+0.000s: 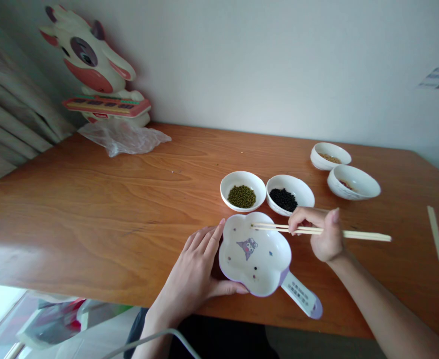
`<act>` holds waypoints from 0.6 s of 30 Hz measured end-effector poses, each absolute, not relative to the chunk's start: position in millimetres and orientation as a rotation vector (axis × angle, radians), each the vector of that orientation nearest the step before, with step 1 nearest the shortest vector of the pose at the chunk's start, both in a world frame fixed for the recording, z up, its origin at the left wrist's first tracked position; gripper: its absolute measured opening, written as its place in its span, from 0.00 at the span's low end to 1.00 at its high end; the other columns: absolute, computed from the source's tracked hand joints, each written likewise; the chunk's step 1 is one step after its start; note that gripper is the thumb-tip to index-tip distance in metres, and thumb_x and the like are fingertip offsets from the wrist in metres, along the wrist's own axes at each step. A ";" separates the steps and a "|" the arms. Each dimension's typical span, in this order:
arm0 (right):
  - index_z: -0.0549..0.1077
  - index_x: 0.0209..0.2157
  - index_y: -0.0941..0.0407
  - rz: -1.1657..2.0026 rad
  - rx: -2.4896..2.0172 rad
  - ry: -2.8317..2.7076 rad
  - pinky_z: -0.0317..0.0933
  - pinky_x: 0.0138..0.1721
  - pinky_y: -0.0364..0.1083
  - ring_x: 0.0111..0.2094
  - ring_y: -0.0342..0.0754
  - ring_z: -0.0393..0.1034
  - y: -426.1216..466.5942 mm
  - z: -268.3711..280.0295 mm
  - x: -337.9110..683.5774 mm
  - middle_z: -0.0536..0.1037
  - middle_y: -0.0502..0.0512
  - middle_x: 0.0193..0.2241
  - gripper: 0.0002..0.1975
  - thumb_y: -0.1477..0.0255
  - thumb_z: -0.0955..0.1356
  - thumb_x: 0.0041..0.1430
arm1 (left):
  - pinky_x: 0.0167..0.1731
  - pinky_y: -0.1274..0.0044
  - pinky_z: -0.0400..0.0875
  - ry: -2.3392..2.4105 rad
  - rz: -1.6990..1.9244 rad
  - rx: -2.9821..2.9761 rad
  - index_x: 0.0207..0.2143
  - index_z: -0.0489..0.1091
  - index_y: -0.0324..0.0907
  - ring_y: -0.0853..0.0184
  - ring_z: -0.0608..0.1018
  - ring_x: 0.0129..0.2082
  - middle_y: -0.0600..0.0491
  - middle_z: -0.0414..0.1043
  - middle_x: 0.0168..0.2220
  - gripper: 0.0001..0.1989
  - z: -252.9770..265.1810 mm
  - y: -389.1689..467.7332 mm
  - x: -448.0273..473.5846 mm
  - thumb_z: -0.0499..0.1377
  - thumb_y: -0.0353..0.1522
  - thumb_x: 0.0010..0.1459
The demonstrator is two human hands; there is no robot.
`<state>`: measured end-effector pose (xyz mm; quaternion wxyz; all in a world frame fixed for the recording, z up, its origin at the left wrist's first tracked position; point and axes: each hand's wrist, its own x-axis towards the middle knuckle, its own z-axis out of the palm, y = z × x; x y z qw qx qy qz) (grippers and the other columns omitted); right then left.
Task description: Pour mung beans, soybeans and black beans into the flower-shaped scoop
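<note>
My left hand (197, 267) steadies a white flower-shaped bowl with a purple rim and a handle (285, 249), its thumb and fingers along the left side. In my right hand (322, 232) is a pair of wooden chopsticks (365, 236). Their tips reach inside the flower-shaped bowl near its far edge, with a tiny greenish speck, perhaps a bean, at the ends. A small dark bean (256, 268) appears on the bowl's floor among printed pictures. Just beyond stand a white bowl (227, 187) of green beans (242, 197) and a white bowl (304, 192) of black beans (283, 199).
Farther right are a bowl of yellowish grains (331, 148) and a bowl with reddish bits (365, 187). A pale strip (437, 237) lies near the right edge. A cow-shaped toy keyboard (100, 70) and crumpled clear plastic (125, 139) occupy the back left. A cable (159, 333) crosses below.
</note>
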<state>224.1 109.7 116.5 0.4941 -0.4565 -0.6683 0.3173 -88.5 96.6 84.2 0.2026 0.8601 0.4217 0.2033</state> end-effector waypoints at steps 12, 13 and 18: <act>0.78 0.21 0.53 0.750 -1.078 -1.613 0.58 0.27 0.50 0.22 0.50 0.68 107.9 117.9 225.6 0.76 0.56 0.20 0.43 0.43 0.48 0.70 | 0.66 0.55 0.60 1.184 0.543 2.397 0.75 0.41 0.45 0.46 0.66 0.67 0.38 0.60 0.70 0.64 83.4 96.3 -88.6 0.62 0.66 0.47; 0.78 0.21 0.53 0.750 -1.071 -1.617 0.57 0.27 0.50 0.22 0.50 0.68 107.9 119.7 226.0 0.76 0.56 0.20 0.43 0.43 0.48 0.70 | 0.66 0.55 0.60 1.183 0.546 2.398 0.75 0.41 0.45 0.46 0.66 0.67 0.38 0.60 0.70 0.64 83.3 96.2 -88.6 0.62 0.66 0.47; 0.77 0.22 0.53 0.802 -1.087 -1.628 0.57 0.29 0.51 0.24 0.51 0.68 108.9 126.2 232.8 0.75 0.56 0.20 0.43 0.40 0.48 0.68 | 0.65 0.55 0.61 1.192 0.550 2.401 0.75 0.42 0.45 0.46 0.66 0.67 0.39 0.60 0.70 0.63 83.9 95.0 -88.6 0.61 0.66 0.48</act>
